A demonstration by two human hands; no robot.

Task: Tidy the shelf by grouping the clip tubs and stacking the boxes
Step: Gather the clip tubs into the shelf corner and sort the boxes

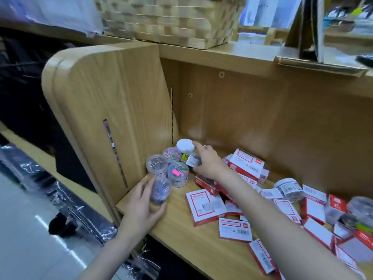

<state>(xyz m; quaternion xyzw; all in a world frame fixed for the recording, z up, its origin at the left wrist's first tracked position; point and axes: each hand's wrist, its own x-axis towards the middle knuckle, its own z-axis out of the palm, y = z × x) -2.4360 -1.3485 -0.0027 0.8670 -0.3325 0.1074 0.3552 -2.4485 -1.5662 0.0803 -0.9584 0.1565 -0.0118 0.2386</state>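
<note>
Several clear clip tubs [177,173] stand grouped in the shelf's back left corner, one with a white lid [185,144]. My left hand [141,207] grips a clear tub of coloured clips [160,191] at the front left of the shelf. My right hand [207,160] holds a small clear tub [194,160] beside the white-lidded one, index finger raised. Red-and-white boxes [205,206] lie scattered over the middle and right of the shelf. Two more tubs [289,187] [361,209] lie among the boxes at the right.
The wooden shelf [181,235] has a side panel [105,110] at the left and a back wall. A woven basket [171,19] sits on the top above. Plastic-wrapped goods [66,201] lie below at the left.
</note>
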